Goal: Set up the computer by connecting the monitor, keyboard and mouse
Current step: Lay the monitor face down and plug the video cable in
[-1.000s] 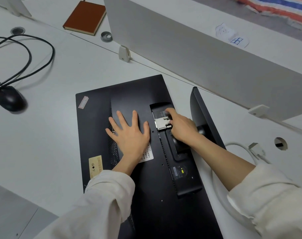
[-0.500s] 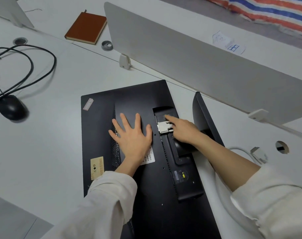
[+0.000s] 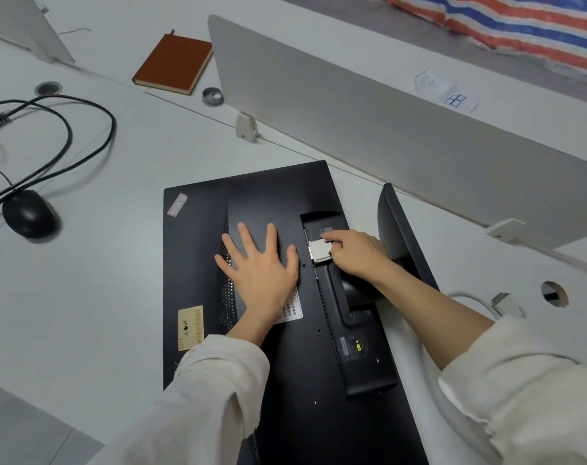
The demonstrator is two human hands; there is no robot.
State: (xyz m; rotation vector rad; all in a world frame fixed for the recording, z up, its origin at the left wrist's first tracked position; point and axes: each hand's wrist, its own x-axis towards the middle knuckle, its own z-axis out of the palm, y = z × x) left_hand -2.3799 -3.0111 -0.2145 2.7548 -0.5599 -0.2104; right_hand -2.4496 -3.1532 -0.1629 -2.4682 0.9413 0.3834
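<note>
White laminate desk surface (image 3: pixel 84 313), matte, evenly lit by soft diffuse light. Grey frosted divider panel (image 3: pixel 369 129), upright, running from 12 o'clock toward 3 o'clock, held in white plastic clamp brackets (image 3: pixel 246 126). Round cable hole (image 3: pixel 553 293) at 3 o'clock; second grommet, grey-ringed (image 3: pixel 213 96), at 12 o'clock beside a brown hardcover notebook (image 3: pixel 173 63). Grey floor (image 3: pixel 369 15) beyond the far desk; red, white and blue striped woven tarpaulin (image 3: pixel 520 25) at 1 o'clock.
</note>
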